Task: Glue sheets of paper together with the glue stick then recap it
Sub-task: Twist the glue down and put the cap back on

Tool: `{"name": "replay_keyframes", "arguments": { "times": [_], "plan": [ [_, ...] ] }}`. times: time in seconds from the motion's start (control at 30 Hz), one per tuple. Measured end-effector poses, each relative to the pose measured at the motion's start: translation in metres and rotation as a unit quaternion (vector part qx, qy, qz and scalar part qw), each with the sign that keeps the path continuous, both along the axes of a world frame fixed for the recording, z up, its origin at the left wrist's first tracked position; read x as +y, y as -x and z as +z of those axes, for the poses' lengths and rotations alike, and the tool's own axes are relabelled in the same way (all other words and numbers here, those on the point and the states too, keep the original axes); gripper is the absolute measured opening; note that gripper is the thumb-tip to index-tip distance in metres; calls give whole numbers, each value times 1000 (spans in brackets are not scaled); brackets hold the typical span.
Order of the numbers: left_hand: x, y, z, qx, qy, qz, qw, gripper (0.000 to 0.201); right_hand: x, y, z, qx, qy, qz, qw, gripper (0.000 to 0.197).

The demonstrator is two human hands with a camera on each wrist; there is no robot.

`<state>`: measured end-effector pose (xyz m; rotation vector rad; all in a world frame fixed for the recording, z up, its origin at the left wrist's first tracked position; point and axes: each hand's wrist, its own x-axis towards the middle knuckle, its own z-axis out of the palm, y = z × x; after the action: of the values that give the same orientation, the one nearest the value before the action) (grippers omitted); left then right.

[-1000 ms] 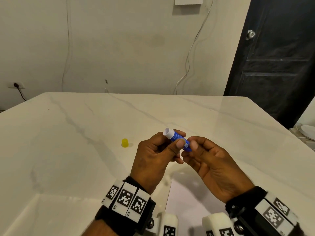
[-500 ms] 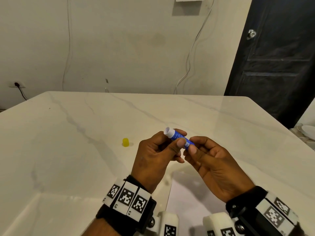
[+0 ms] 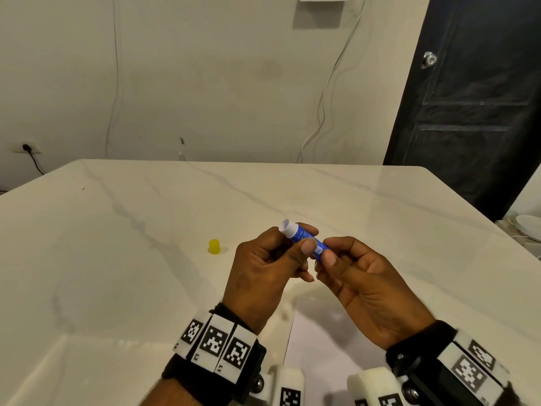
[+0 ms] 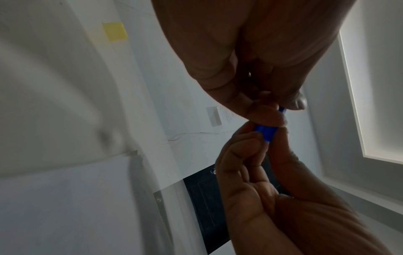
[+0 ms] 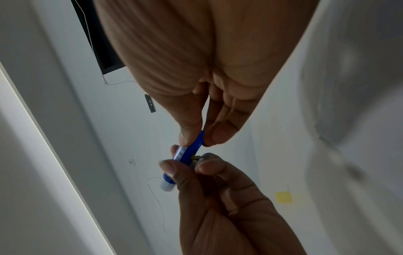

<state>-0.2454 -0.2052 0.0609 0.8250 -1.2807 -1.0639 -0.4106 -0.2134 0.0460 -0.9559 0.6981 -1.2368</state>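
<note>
A blue glue stick [image 3: 304, 239] with its white open end [image 3: 288, 227] pointing up and left is held above the table. My left hand [image 3: 272, 268] grips its barrel between thumb and fingers. My right hand [image 3: 351, 276] pinches its lower base end [image 5: 199, 139]. The stick's yellow cap [image 3: 214, 247] stands alone on the table, left of my hands. A white sheet of paper [image 3: 319, 341] lies on the table under my wrists, partly hidden by them. In the left wrist view the blue base [image 4: 265, 132] shows between the fingers of both hands.
The white marble table [image 3: 117, 259] stretches wide to the left and far side. A dark door [image 3: 474, 106] stands at the back right, a wall socket [image 3: 27, 148] at the back left. White objects [image 3: 527, 227] sit beyond the table's right edge.
My right thumb and fingers have shifted slightly round the stick's base. The glue stick and the left hand stay almost where they were.
</note>
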Motion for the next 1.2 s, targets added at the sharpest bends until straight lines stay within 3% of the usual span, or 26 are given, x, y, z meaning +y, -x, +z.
{"name": "replay_keyframes", "arguments": {
  "times": [0.07,0.17,0.27,0.43,0.6,0.7,0.87,0.93,1.07,1.2],
  "plan": [
    [0,0,0,0,0,-2,1000,33,1,-2,3,-8,-16,2,1000,26],
    [2,1,0,1,-3,-15,1000,29,5,-4,6,26,-47,17,998,43],
    [1,1,-1,-1,-2,-15,1000,28,6,-5,8,44,-69,21,996,44],
    [0,0,-2,6,-5,-13,1000,32,3,-4,1,9,-19,8,1000,34],
    [-1,0,-4,10,-9,-11,1000,34,-1,-1,-5,16,18,-1,1000,56],
    [-1,0,-4,2,-7,-15,1000,30,1,-2,-1,33,20,-10,999,45],
    [1,-3,1,-22,-1,-21,1000,24,5,-4,5,42,31,-4,999,42],
    [2,-3,4,-39,0,-28,999,30,5,-3,5,35,26,-6,999,42],
    [3,-10,5,-64,-10,-35,997,66,3,-3,5,0,0,-13,1000,53],
    [2,-26,13,-70,-43,50,995,44,4,-2,5,-21,-14,-9,1000,57]
  ]
}}
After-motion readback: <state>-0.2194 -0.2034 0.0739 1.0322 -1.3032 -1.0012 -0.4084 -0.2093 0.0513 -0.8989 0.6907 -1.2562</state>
